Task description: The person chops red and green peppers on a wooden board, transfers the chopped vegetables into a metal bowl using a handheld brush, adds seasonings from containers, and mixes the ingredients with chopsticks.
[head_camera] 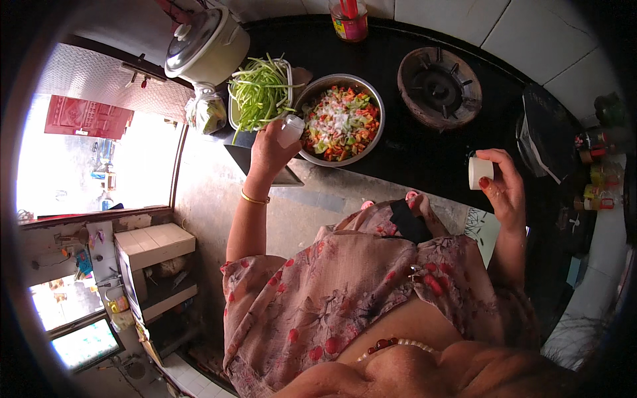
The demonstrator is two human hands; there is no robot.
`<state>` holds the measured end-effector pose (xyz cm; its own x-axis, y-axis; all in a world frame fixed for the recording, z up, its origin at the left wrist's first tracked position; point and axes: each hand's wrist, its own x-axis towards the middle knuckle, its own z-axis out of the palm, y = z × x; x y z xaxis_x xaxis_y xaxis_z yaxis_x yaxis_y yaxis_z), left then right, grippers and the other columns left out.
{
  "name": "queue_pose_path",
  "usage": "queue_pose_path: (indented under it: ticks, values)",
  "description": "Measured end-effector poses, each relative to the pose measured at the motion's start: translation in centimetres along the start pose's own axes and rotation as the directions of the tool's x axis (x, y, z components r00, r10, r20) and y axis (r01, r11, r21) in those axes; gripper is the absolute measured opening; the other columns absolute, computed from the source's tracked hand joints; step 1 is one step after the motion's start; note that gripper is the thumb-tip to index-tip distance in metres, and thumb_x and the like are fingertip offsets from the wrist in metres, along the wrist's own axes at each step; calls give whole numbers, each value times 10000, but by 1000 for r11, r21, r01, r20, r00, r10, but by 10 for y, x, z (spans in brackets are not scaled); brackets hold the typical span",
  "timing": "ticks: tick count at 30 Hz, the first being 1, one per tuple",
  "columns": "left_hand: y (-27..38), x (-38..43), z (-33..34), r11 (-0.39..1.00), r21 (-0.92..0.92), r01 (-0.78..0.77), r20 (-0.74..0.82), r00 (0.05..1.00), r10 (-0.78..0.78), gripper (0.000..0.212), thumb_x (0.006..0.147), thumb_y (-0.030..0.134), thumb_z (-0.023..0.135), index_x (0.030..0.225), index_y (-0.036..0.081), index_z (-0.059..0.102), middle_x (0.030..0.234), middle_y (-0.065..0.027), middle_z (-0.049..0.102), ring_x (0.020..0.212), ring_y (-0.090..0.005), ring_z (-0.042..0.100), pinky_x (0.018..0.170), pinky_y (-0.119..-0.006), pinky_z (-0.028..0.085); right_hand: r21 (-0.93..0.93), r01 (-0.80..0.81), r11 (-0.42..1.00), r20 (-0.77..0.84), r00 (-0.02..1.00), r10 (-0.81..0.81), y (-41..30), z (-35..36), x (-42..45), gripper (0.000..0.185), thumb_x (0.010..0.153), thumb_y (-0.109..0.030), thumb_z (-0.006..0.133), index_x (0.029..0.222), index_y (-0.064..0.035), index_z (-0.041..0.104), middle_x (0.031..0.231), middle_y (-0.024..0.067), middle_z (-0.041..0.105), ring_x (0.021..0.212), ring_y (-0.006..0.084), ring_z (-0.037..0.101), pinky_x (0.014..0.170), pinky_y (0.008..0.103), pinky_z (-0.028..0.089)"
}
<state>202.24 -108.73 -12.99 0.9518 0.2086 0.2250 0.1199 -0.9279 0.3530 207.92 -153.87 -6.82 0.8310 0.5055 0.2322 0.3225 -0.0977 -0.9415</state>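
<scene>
My left hand (272,151) is closed around a small translucent jar (290,130) at the left edge of a steel bowl (376,130). Chopped orange, red and green vegetables (341,119) fill the bowl, with a white powder or granules heaped over their middle. In my right hand (502,186), farther right over the black counter, is a white round cap (480,173), held between fingers and thumb. Long green bean-like vegetables (261,89) lie in a pale tray (290,74) behind my left hand.
A round gas burner (440,89) sits right of the bowl. A lidded pot (209,45) and a plastic bag of greens (205,110) stand at the left. By the wall is a jar with a red handle (349,22). Several small jars (599,186) line the far right.
</scene>
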Motion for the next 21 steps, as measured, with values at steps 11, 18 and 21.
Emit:
queue_pose_path:
  ticks: [11,18,21]
  values:
    - [34,-5,39,514,-858,-22,-70,995,-75,617,720,34,758,1238,42,421,1088,-59,542,993,-158,535,863,-284,458,-62,-18,998,-12,1000,17,-12,43,1,382,810,-95,618,1173,-16,528,1120,102,495,948,178,559,778,286,481]
    - [104,-4,56,575,-744,-340,-40,882,469,625,638,100,795,1184,27,502,1100,-133,554,1020,-286,538,879,-360,435,-201,135,970,70,990,-123,-18,74,32,436,736,-8,664,1154,-57,546,1076,113,495,873,204,556,738,299,471]
    - [139,-9,57,485,-837,-253,65,834,548,616,629,97,789,1175,33,511,1095,-139,551,1006,-300,538,863,-368,442,-191,131,973,129,986,-107,-12,75,33,439,740,9,655,1154,-68,532,1093,112,463,916,234,547,792,316,471]
